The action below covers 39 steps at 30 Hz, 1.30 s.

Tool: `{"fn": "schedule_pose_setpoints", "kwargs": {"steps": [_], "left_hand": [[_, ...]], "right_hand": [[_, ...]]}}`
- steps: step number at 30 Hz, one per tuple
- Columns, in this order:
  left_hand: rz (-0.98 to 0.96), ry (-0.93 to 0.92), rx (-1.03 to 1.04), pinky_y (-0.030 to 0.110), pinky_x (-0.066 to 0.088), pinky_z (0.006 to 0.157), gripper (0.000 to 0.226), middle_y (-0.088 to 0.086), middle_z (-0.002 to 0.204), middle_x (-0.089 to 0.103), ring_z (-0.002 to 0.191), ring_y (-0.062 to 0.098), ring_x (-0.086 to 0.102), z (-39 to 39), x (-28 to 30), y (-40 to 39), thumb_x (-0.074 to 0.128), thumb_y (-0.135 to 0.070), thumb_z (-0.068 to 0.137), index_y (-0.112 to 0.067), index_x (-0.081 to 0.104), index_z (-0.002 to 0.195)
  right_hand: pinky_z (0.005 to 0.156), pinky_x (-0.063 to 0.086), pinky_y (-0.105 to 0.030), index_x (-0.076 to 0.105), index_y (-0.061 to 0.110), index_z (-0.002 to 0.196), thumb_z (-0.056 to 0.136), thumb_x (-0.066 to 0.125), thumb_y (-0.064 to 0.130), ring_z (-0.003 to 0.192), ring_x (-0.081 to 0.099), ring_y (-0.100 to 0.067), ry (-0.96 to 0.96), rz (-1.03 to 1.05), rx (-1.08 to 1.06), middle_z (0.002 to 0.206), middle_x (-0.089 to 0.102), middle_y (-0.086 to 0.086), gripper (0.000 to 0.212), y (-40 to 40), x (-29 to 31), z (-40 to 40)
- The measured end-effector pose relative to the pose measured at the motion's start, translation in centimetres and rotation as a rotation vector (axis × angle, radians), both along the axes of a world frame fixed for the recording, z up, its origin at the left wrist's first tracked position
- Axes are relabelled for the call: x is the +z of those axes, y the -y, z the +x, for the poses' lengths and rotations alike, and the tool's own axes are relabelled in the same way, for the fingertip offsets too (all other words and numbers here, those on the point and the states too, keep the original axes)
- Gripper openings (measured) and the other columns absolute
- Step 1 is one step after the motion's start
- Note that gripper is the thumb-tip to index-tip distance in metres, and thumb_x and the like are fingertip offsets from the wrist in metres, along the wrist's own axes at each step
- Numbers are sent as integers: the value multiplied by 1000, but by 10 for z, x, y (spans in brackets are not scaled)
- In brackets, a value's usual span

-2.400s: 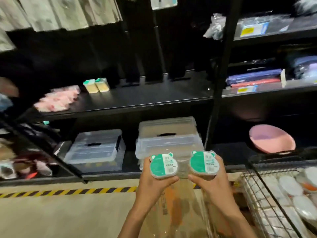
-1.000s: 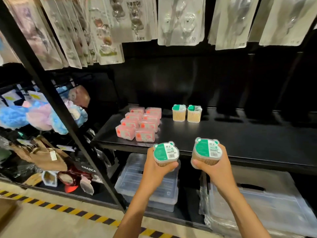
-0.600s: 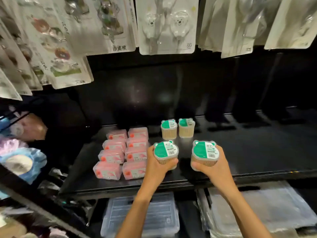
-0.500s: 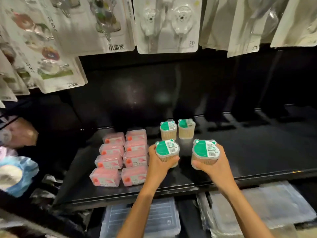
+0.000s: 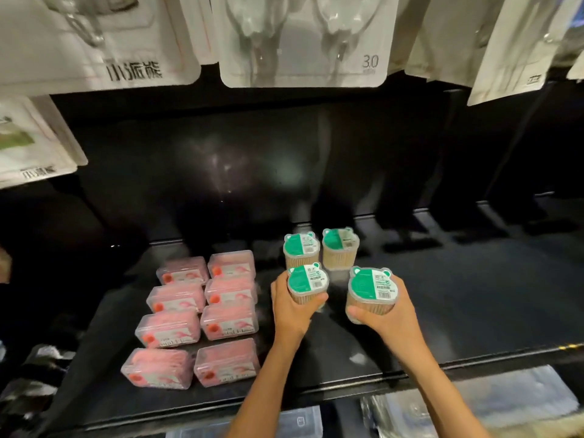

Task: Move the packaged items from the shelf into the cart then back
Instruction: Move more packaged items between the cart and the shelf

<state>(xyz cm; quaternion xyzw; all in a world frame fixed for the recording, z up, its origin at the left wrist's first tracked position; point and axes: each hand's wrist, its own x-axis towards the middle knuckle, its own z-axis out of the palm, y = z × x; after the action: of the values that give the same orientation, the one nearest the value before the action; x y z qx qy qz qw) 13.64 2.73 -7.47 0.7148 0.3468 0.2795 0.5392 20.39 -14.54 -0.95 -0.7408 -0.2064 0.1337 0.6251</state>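
Hands grip green-lidded tubs.

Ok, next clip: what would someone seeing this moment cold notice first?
Two bare hands reaching over the black shelf, each gripping a green-lidded bear-eared tub: left hand on one tub, right hand on the other. Just behind them two matching tubs stand side by side on the shelf. To the left lies a block of eight pink boxes in two columns, under white blister packs hanging above.

Single head view, angled forward and down, close over black shelf
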Motion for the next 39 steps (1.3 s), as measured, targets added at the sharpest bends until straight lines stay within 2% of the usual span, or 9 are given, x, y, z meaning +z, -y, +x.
{"fn": "schedule_pose_setpoints", "kwargs": {"steps": [4,11,16,21,24,29,31,35,39], "left_hand": [[-70,49,48,11,49,75,75,3,111,61,96,9,64,4,11,7,88,-25,50,-22,46,112],[-34,-1,94,24,52,81,73,2,112,61,97,12,63,8,11,7,78,-51,43,-35,45,106],[-33,-19,87,31,53,85,72,-1,113,61,98,10,62,7,10,7,78,-50,44,-36,45,107],[-4,-35,72,26,52,84,70,1,115,60,100,11,61,5,6,8,89,-21,59,-28,45,113],[-7,-57,68,35,53,89,76,-2,116,59,103,10,60,3,10,9,86,-37,53,-29,45,116],[-10,-127,74,35,34,112,102,-3,141,38,130,13,39,-18,14,24,90,-27,59,-10,33,143],[1,-91,144,30,33,111,90,-6,134,40,125,11,41,-34,16,44,87,-22,64,-12,37,137],[405,-6,46,17,39,97,33,-12,112,51,108,-1,47,-60,10,71,67,-33,84,-27,50,112],[1046,-143,-370,25,37,101,31,-1,120,57,112,12,52,-60,1,54,50,-37,93,-17,60,115]], "right_hand": [[75,45,-5,41,18,124,61,84,-6,92,59,11,-20,-3,23,113,60,3,81,-4,-5,11],[74,45,-4,43,14,123,57,87,-6,89,59,13,-34,6,52,112,60,1,82,-7,-10,22],[72,46,-6,46,8,123,60,82,-12,87,61,10,-46,23,55,108,62,4,75,-6,-14,27],[74,46,-7,44,14,123,60,83,-11,89,61,8,-55,32,70,110,62,3,77,-8,-19,27],[74,46,-7,44,11,124,60,83,-10,90,62,7,-56,29,76,111,62,1,78,-8,-21,28],[70,44,-3,44,12,122,60,81,-13,87,59,14,-47,40,81,107,60,6,77,-11,-20,30],[68,44,-2,43,15,121,61,81,-13,89,59,13,-42,39,77,106,59,8,77,-11,-21,33],[68,44,-2,42,16,122,61,82,-10,88,59,13,-26,10,90,107,60,8,77,-12,-27,40],[71,45,-4,45,14,122,60,85,-6,94,60,4,-5,-29,110,108,61,6,76,-13,-31,46]]}}
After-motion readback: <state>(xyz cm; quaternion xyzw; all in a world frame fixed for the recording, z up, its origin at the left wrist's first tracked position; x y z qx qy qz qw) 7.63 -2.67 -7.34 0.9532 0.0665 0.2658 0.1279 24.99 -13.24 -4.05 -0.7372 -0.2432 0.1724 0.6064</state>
